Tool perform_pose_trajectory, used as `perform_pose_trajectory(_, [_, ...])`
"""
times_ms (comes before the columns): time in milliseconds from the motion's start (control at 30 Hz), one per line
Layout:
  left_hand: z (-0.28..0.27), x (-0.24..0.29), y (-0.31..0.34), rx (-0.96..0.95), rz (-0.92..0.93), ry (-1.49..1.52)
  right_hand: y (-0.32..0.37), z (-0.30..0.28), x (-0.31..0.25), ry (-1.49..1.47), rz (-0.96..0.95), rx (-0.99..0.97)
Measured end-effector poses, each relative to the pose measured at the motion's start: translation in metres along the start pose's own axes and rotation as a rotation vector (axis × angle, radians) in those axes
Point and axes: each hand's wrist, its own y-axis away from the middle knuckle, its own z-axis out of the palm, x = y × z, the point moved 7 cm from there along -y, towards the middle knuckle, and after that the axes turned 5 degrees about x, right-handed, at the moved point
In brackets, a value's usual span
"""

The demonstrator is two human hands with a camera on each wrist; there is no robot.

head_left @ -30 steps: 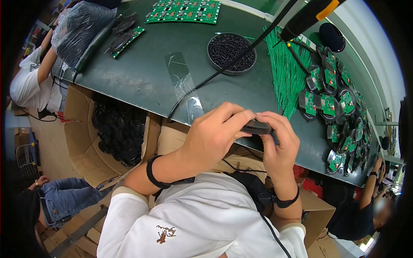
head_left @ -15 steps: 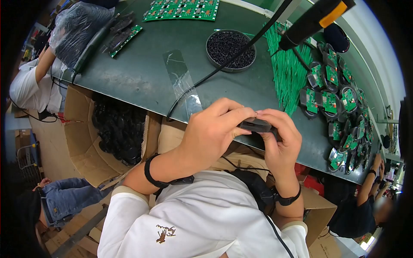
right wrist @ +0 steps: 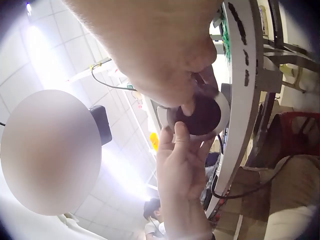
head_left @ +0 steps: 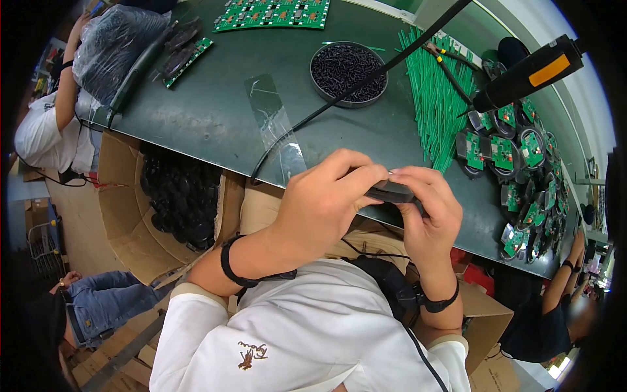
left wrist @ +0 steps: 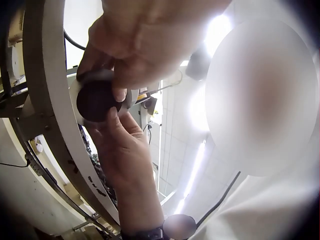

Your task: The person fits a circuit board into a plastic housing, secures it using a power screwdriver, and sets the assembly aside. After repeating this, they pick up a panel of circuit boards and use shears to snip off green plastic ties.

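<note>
A round black plastic housing [head_left: 390,191] is held between both hands above the table's front edge, seen nearly edge-on from the head. My left hand [head_left: 330,199] grips its left side, thumb beneath and fingers on top. On the opposite side my right hand [head_left: 429,212] pinches the rim, and the index fingers of the two hands almost meet over it. Both wrist views show the dark round face [right wrist: 202,117] of the housing from below, with thumbs pressed on it. Its upper side is mostly hidden by fingers.
An electric screwdriver [head_left: 529,75] hangs at the right, its cable crossing above. On the table are a dish of small black screws [head_left: 349,96], green wires [head_left: 434,108], housings with circuit boards [head_left: 503,153] and a board panel [head_left: 274,13]. A carton [head_left: 121,215] stands left.
The hanging screwdriver has swung right, over the housings with boards. Both hands keep their grip on the black housing, which has tilted only slightly.
</note>
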Motion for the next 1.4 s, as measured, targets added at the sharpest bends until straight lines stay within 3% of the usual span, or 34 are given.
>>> perform_pose_trajectory(433, [0.0,-0.002,-0.003,-0.045,-0.047,-0.005,0.001,-0.001,0.005,-0.088,0.075,0.036])
perform_pose_trajectory(800, [0.003,-0.004,-0.001,-0.003,-0.006,0.012,-0.001,-0.003,0.001,-0.017,-0.074,0.058])
perform_pose_trajectory(867, [0.006,-0.004,0.003,0.097,0.172,-0.061,-0.006,-0.005,0.001,0.061,-0.157,0.055])
perform_pose_trajectory(900, [0.008,-0.007,0.008,0.094,0.174,-0.061,-0.006,-0.005,-0.002,0.141,-0.237,0.053])
perform_pose_trajectory(1000, [0.012,-0.005,0.02,0.049,0.206,-0.187,0.012,-0.003,0.008,0.118,-0.118,-0.113])
perform_pose_trajectory(1100, [0.019,-0.001,0.03,-0.229,0.114,-0.192,0.018,-0.004,0.001,0.131,-0.102,-0.19])
perform_pose_trajectory(1167, [0.021,0.002,0.034,-0.237,0.119,-0.21,0.016,-0.005,-0.001,0.137,-0.08,-0.248])
perform_pose_trajectory(1233, [0.024,0.001,0.036,-0.245,0.121,-0.229,0.017,-0.009,0.011,0.077,0.02,-0.212])
perform_pose_trajectory(1300, [0.026,0.002,0.035,-0.243,0.236,-0.318,0.013,-0.011,0.024,0.092,0.167,-0.109])
perform_pose_trajectory(1400, [0.028,0.002,0.034,-0.258,0.205,-0.336,0.005,-0.006,0.029,0.169,0.121,-0.08])
